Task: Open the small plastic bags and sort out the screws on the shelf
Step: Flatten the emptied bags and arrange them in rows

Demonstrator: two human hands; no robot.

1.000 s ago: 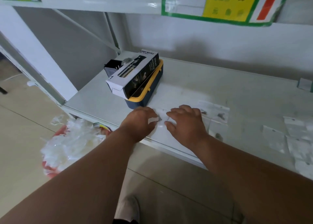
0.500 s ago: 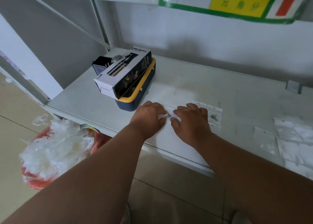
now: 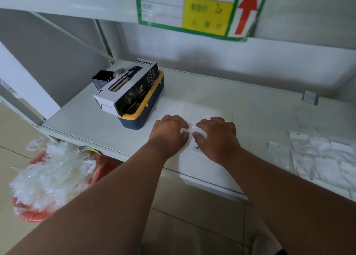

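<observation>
Clear plastic is what both hands work on: a small plastic bag lies on the pale shelf, near its front edge, pinched between the two hands. The left hand has its fingers curled down, thumb and forefinger pinching the bag's left end. The right hand grips the bag's right end the same way, fingers bent and knuckles up. The two hands sit just beside each other, with the bag bridging the narrow gap. A small dark screw lies on the shelf just beside the right thumb; what is inside the held bag cannot be made out.

To the right, a loose spread of more small plastic bags lies flat on the shelf, well apart from the hands. To the left stands a navy box with a yellow rim, and a spray bottle carton rests tilted on top of it. Below the shelf's left end, a red bin on the floor is heaped with crumpled clear plastic. A green-bordered label with a red arrow hangs on the shelf above.
</observation>
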